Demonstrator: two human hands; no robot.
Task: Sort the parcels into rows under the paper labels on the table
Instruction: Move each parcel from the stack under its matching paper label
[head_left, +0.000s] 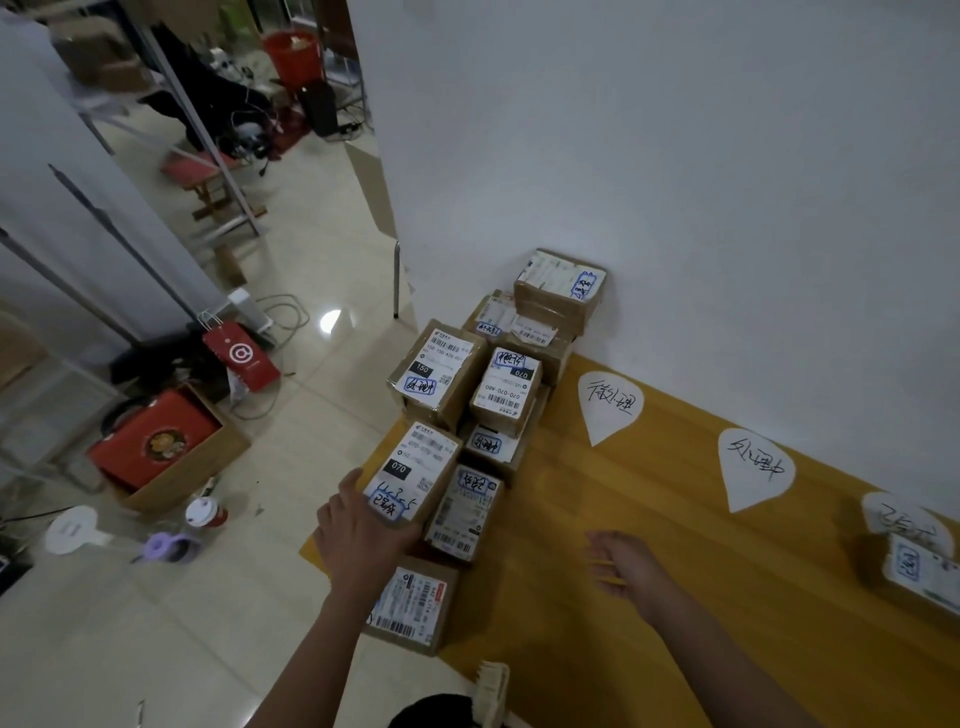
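Several brown cardboard parcels with white shipping labels are piled at the left end of the yellow wooden table (675, 597). My left hand (358, 535) grips the near-left parcel marked 070 (410, 473) at its lower corner. My right hand (628, 566) hovers over the bare tabletop, fingers apart, holding nothing. Three white teardrop paper labels lie along the wall: one (608, 402) by the pile, a second (753, 467) further right, and a third (904, 519) at the right edge. One parcel (919, 566) sits under the third label.
A white wall (675, 156) runs behind the table. On the tiled floor to the left are a cardboard box with a red case (161, 447), a red paper bag (241, 361), a cup (205, 512) and cables. A brush (493, 691) lies at the table's near edge.
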